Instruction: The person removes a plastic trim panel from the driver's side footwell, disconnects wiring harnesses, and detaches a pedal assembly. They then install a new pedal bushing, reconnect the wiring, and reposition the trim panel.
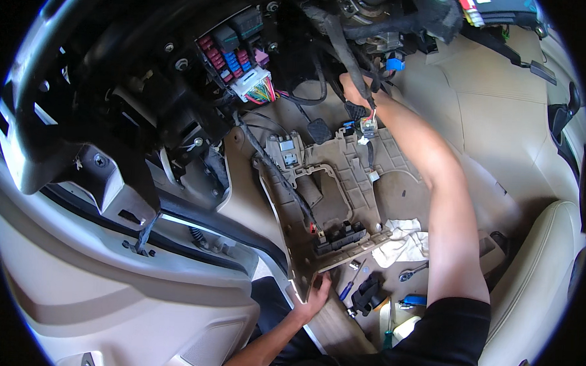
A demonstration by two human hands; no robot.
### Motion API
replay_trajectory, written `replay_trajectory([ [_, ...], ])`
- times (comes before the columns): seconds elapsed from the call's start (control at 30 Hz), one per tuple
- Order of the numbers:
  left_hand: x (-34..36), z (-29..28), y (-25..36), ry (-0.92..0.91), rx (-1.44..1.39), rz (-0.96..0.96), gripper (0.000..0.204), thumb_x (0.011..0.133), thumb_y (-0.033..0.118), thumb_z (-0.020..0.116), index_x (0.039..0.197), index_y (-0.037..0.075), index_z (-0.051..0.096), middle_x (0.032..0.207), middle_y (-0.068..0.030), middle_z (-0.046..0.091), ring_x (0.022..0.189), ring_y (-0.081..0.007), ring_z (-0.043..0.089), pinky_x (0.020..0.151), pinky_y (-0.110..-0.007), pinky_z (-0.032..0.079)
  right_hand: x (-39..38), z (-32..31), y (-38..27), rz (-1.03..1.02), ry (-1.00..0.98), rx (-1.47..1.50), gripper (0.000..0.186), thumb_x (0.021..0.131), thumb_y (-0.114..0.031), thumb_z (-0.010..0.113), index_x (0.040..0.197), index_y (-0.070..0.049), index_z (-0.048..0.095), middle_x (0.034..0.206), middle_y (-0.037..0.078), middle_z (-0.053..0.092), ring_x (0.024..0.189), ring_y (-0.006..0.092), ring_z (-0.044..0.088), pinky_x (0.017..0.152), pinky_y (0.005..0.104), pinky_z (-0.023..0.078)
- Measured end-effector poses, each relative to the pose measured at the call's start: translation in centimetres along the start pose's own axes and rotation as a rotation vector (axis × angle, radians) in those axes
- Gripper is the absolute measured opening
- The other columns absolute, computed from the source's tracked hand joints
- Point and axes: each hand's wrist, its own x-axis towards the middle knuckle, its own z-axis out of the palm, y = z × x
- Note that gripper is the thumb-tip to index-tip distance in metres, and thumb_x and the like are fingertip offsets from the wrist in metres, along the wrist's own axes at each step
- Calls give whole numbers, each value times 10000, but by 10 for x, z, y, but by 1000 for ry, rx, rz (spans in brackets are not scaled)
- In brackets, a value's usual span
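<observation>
A beige plastic trim panel, its ribbed back showing, hangs tilted below the dashboard in the footwell. My left hand grips its lower left corner, fingers curled at the edge. My right arm reaches far forward across the panel's right side. Up under the dashboard, my right hand is beside a thick dark wiring harness; its fingers are hidden behind the wires. Below that hand, a white connector with coloured wires sits at the panel's top edge. A black switch block is fixed in the panel's lower part, with a cable running to it.
At upper left is an exposed fuse box. A pedal stands behind the panel. On the floor lie a white cloth, a screwdriver, a ratchet and a black part. The door borders the left, a seat the right.
</observation>
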Motion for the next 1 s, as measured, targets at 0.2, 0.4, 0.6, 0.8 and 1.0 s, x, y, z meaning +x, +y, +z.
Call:
replay_trajectory([
  [0.2, -6, 6, -14, -17, -63, -41, 278, 1032, 276, 718, 979, 4, 719, 779, -41, 686, 712, -113, 618, 685, -296, 512, 15, 43, 16, -10, 63, -103, 264, 996, -273, 534, 1117, -137, 725, 1192, 184, 732, 1132, 380, 711, 942, 477, 560],
  [0.4, -1, 1, 2, -16, -71, -34, 274, 1033, 277, 713, 978, 10, 721, 791, -48, 690, 722, -120, 629, 692, -306, 517, 42, 72, 30, -118, 461, 17, 152, 816, -93, 648, 898, -20, 752, 928, 259, 720, 933, 433, 733, 820, 499, 593],
  [0.6, -1, -5, 16, -47, -85, -64, 284, 1031, 282, 715, 1013, -2, 728, 818, -50, 695, 741, -131, 629, 714, -307, 518, 38, 30, 22, -208, 224, -160, 255, 948, -171, 586, 1145, -74, 716, 1230, 207, 715, 1160, 425, 692, 992, 518, 563],
  [0.8, -3, 0, 3, -69, -97, -83, 275, 1044, 272, 703, 1047, -3, 720, 849, -34, 694, 787, -115, 622, 759, -293, 514, 43, 33, 28, -202, 234, -130, 253, 929, -139, 592, 1111, -2, 702, 1148, 258, 718, 1087, 447, 713, 918, 528, 598],
  [1.0, -6, 8, -20, -96, -119, -103, 262, 1057, 265, 689, 1082, 4, 703, 857, -13, 678, 790, -102, 605, 755, -283, 505, 44, 45, 36, -300, 354, -49, 233, 941, -127, 582, 1123, -26, 687, 1161, 228, 707, 1119, 428, 701, 928, 506, 596],
])
